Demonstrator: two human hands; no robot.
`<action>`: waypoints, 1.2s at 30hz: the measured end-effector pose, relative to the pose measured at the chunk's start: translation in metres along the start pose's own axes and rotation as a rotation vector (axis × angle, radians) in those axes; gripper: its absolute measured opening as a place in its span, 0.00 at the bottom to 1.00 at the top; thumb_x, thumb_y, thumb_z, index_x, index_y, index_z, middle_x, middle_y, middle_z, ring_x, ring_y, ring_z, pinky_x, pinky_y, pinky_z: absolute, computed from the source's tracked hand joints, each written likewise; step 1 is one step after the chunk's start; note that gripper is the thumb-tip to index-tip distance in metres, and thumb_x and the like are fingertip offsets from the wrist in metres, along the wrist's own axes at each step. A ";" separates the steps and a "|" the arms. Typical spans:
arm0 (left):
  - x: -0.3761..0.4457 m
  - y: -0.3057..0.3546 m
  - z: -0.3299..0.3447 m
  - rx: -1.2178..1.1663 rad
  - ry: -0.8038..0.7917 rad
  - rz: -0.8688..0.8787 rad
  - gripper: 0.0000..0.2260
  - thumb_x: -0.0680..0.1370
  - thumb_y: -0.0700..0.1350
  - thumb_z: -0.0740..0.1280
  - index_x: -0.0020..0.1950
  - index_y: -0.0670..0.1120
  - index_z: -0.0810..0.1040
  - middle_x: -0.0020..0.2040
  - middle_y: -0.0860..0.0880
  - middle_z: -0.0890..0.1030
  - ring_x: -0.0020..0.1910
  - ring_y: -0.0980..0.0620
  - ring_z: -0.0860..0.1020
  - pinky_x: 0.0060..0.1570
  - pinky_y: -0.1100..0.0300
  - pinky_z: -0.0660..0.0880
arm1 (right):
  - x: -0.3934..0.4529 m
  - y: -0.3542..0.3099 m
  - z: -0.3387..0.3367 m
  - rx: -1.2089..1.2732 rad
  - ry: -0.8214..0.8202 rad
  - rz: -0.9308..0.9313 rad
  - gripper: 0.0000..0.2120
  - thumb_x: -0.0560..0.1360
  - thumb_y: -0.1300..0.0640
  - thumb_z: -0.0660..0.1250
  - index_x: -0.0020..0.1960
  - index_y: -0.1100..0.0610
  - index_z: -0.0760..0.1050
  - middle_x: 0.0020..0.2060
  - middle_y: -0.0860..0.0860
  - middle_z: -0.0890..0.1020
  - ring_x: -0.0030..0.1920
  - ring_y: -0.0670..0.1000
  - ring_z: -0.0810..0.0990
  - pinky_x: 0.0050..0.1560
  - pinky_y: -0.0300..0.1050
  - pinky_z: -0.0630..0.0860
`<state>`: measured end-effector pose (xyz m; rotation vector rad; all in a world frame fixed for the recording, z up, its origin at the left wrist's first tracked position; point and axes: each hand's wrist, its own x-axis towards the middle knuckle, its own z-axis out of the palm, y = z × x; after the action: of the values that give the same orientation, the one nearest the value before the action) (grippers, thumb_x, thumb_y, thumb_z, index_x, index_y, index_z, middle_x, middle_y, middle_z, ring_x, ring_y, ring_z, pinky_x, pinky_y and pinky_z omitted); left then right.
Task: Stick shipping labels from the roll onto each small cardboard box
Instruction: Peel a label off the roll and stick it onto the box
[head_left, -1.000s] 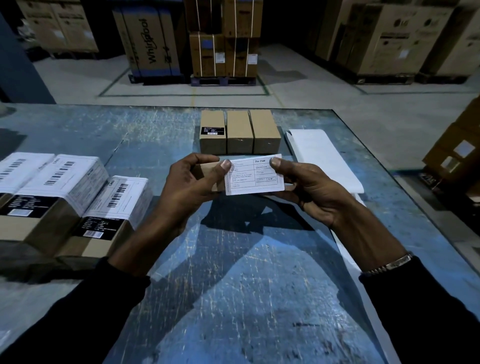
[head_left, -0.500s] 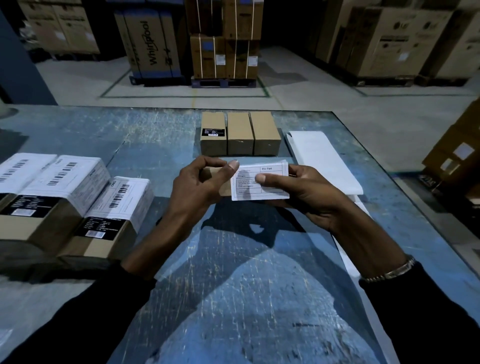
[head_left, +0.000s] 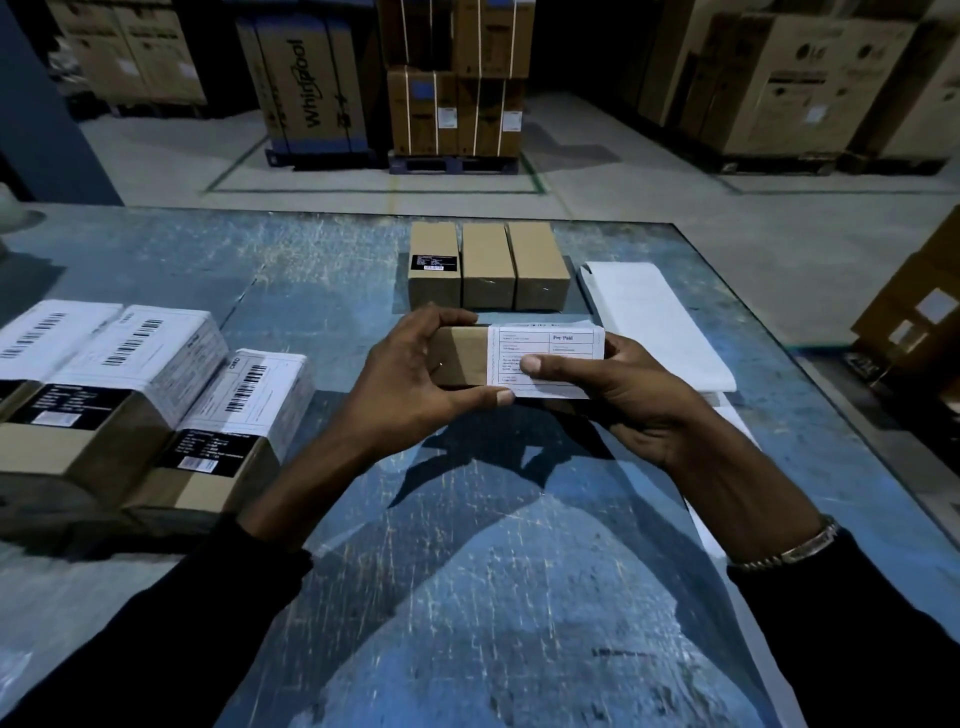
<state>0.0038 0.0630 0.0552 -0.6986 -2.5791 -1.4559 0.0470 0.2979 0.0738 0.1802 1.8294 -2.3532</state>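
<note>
Above the scuffed, scratched blue table (head_left: 322, 270), the left hand (head_left: 410, 384) wraps its fingers and thumb round the bare brown end of a small oblong cardboard box (head_left: 457, 356), while the right hand (head_left: 623, 395) grips the other end, its thumb lying flat on a white printed label (head_left: 545, 358) that covers that half of the box. Just behind stand three plain matte cardboard boxes (head_left: 488, 265) side by side, touching, with a long strip of smooth white label backing (head_left: 649, 317) beside them to the right. At the left sit larger labelled boxes (head_left: 130, 379) with barcoded white sheets on top.
</note>
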 end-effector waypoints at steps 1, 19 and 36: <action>0.001 -0.001 -0.001 -0.003 -0.020 -0.010 0.41 0.63 0.70 0.81 0.71 0.57 0.75 0.67 0.54 0.78 0.63 0.53 0.79 0.60 0.47 0.83 | -0.001 -0.001 -0.001 0.007 -0.014 0.016 0.32 0.67 0.67 0.80 0.70 0.64 0.76 0.59 0.59 0.87 0.61 0.59 0.87 0.61 0.54 0.84; 0.005 0.000 -0.021 0.617 0.064 0.612 0.32 0.80 0.53 0.72 0.84 0.54 0.66 0.84 0.37 0.59 0.77 0.35 0.68 0.66 0.41 0.76 | -0.018 -0.026 -0.003 0.264 -0.125 0.120 0.08 0.72 0.64 0.72 0.46 0.60 0.90 0.55 0.60 0.88 0.51 0.54 0.89 0.54 0.47 0.87; -0.002 0.013 -0.027 -0.105 0.030 0.318 0.11 0.79 0.47 0.77 0.60 0.48 0.87 0.57 0.52 0.85 0.57 0.48 0.84 0.51 0.61 0.77 | -0.018 -0.033 -0.038 -0.466 -0.278 -0.286 0.50 0.62 0.58 0.86 0.79 0.44 0.69 0.76 0.42 0.76 0.79 0.41 0.68 0.80 0.56 0.65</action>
<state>0.0076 0.0454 0.0790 -1.0361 -2.2513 -1.4888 0.0576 0.3434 0.0996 -0.4660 2.3000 -1.9007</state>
